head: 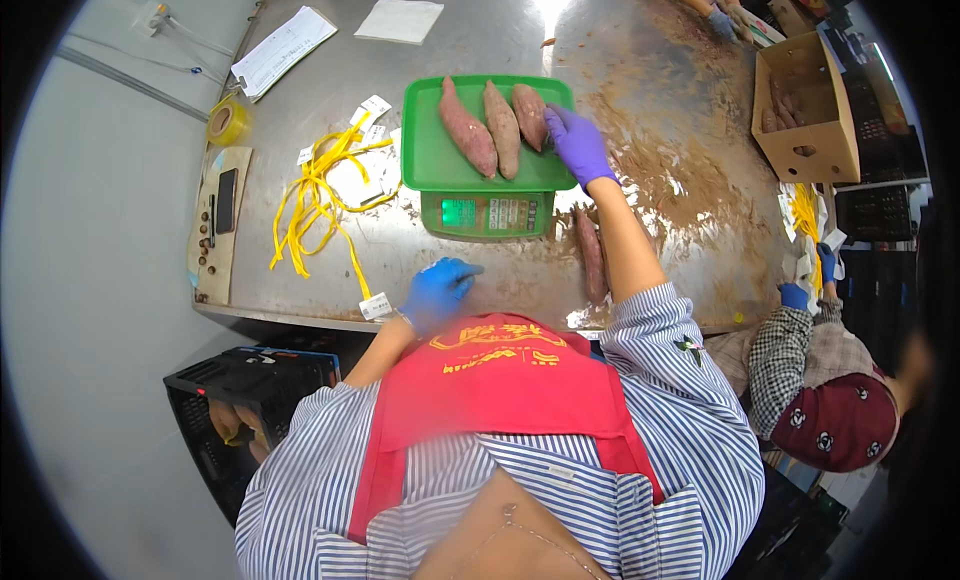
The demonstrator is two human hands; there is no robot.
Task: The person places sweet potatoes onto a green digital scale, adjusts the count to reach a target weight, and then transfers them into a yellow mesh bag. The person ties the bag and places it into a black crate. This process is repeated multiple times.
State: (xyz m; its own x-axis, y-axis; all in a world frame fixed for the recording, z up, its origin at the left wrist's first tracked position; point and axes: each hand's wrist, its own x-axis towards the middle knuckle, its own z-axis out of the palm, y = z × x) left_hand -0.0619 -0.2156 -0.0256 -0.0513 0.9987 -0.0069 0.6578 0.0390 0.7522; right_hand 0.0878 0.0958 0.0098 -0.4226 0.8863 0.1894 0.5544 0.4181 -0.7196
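Note:
Three reddish-brown sweet potatoes, a left one, a middle one and a right one, lie side by side in the green tray of a digital scale with a lit display. My right hand, in a purple glove, reaches over the tray's right rim, its fingertips against the right sweet potato; whether they grip it is unclear. My left hand, in a blue glove, rests near the table's front edge below the scale, loosely bent and holding nothing. Another sweet potato lies beside my right forearm.
Yellow tagged ties lie left of the scale on the soil-smeared metal table. Tape, a phone and papers line the left side. A cardboard box holds sweet potatoes. Co-workers' gloved hands work at right.

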